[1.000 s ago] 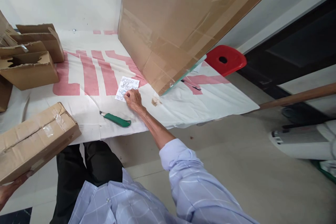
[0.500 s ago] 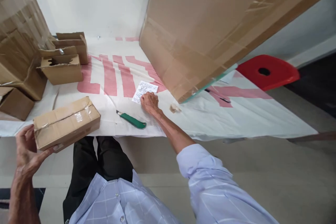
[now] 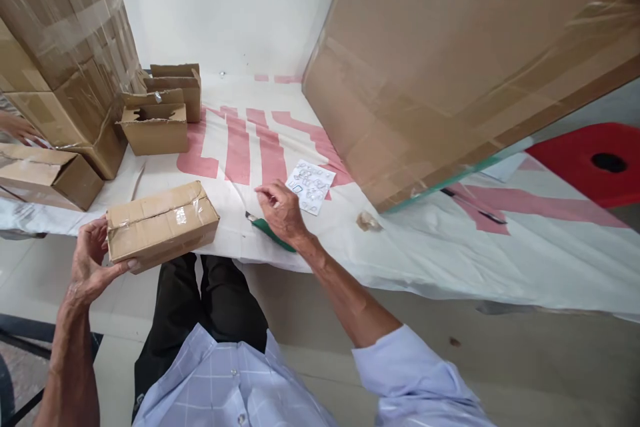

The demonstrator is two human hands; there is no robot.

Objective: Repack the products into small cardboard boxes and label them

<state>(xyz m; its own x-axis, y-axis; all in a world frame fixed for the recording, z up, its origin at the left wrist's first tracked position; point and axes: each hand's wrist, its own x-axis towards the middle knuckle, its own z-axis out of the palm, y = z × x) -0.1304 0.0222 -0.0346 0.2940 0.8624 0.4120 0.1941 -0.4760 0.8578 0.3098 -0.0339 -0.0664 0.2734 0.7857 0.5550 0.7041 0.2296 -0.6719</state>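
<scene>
My left hand (image 3: 90, 263) grips the near left end of a closed cardboard box (image 3: 157, 230), thumb along the front face and fingers behind the end. Clear tape runs on the box's top seam. My right hand (image 3: 284, 215) is closed in a pinch, thumb and forefinger together; anything between the fingertips is too small to make out. Just right of it lies a white sheet with small printed drawings (image 3: 316, 185), possibly stickers. A green utility knife (image 3: 274, 236) lies partly hidden beneath my right hand, blade tip pointing left.
Two open cardboard boxes (image 3: 155, 137) stand at the back left, beside a large taped carton (image 3: 75, 27). Another person's hand (image 3: 20, 128) is behind a long box (image 3: 55, 170). A big cardboard panel (image 3: 450, 67) leans at right, near a pen (image 3: 493, 217) and red stool (image 3: 565, 153).
My right hand has lifted off the printed sheet and moved toward the held box, now over the knife. The view has swung left. My left hand keeps hold of the box.
</scene>
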